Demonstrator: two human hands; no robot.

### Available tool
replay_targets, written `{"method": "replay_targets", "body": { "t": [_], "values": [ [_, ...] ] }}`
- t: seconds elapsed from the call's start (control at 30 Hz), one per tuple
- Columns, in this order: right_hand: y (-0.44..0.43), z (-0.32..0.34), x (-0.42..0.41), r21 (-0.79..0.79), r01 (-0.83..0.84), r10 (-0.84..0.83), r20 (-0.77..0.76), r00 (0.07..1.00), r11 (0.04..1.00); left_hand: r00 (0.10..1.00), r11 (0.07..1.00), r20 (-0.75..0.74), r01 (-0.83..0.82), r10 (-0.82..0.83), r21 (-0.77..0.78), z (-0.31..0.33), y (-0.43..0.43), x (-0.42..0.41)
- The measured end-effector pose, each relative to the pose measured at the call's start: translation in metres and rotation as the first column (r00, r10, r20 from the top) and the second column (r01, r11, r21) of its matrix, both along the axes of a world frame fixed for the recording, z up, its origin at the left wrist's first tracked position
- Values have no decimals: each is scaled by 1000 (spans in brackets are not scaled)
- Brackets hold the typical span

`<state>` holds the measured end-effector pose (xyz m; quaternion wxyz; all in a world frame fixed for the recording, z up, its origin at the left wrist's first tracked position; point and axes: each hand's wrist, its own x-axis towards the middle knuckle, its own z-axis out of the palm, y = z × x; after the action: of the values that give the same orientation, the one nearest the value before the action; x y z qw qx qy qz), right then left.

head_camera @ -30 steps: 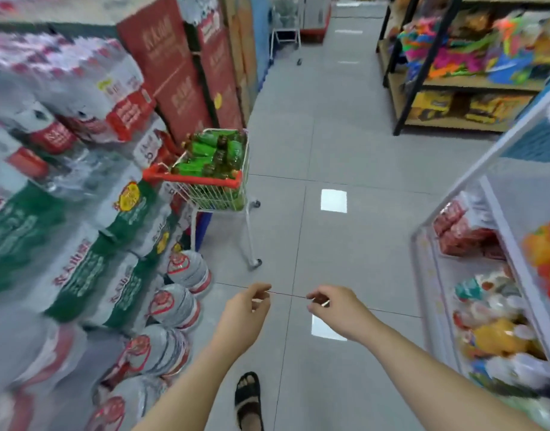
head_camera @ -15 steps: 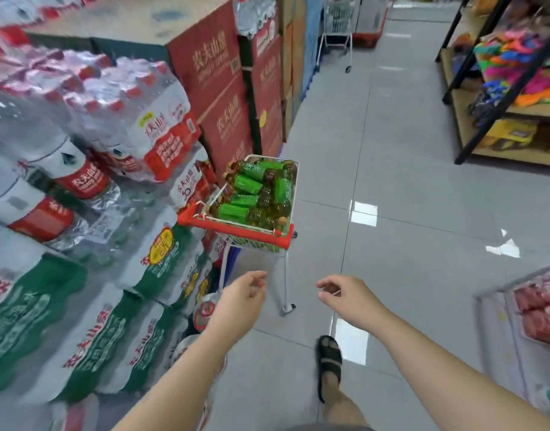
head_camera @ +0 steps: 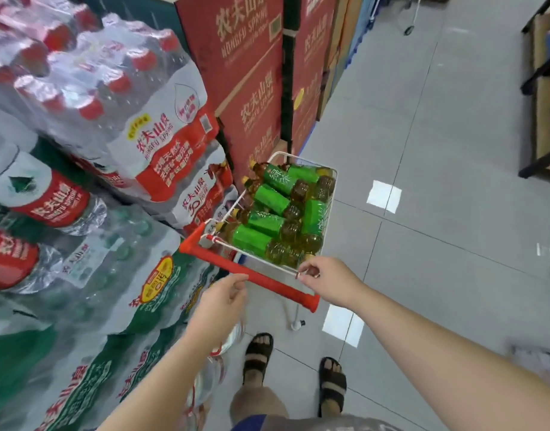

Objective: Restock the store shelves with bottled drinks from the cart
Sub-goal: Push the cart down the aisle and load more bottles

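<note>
Left hand (head_camera: 223,295) and right hand (head_camera: 328,279) hover beside the red cart handle (head_camera: 267,281).

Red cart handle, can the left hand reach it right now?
Probably yes: the left hand hovers right next to the red cart handle, fingers loosely curled, with nothing between them.

hands (head_camera: 224,301) by red cart handle (head_camera: 261,279)

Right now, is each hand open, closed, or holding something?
Left hand: open, fingers loose at the cart handle.
Right hand: fingers curled; whether it holds anything cannot be told.
</note>
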<state>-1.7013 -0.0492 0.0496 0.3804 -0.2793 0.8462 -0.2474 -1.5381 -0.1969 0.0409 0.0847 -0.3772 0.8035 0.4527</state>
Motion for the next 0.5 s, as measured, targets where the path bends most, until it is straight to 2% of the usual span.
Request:
{"method": "replay_targets", "body": {
  "t": [0.1,0.17,0.27,0.33,0.4,0.5],
  "values": [
    [-32,-26,4,43,43,-45,36,998,998,998,998,52,32,-29,-50,-23,-49,-5],
    [-48,-43,10,104,67,-75,76,994,992,985,970,94,158,-143,-185,-38,-79,-11],
    [-65,-68,21,204,21,-49,133,990,979,886,805,267,458,-379,-378,-62,-113,-26],
    [-71,-83,26,249,-44,4,161,987,967,788,715,393,605,-474,-350,-78,-127,-35],
    [-71,-96,29,310,-91,38,173,984,946,715,689,461,675,-525,-263,-94,-133,-40],
    [-65,-108,28,339,-117,55,187,981,933,680,675,471,706,-562,-215,-108,-136,-42]
  ]
}}
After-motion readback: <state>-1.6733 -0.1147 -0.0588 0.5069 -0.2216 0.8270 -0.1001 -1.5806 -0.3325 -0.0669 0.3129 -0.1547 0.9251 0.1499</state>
